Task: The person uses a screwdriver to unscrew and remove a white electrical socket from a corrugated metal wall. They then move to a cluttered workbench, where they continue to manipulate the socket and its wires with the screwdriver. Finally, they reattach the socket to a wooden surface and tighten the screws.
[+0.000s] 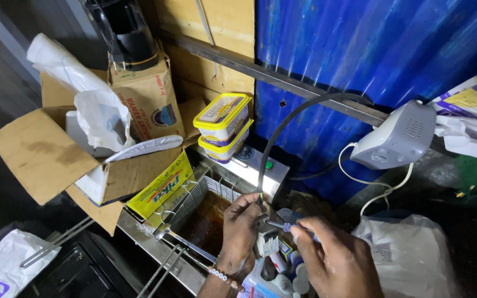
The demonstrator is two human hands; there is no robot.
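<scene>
My left hand (pixel 239 229) is closed around the black cable (pixel 282 124) and the white plug (pixel 268 241) at its end, just over the fryer (pixel 205 218). My right hand (pixel 335 259) grips a screwdriver (pixel 288 227), its tip touching the plug.

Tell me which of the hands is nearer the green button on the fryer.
Left. The left hand grips the black cable just below the green button; the right hand holds a screwdriver, lower and farther right.
</scene>
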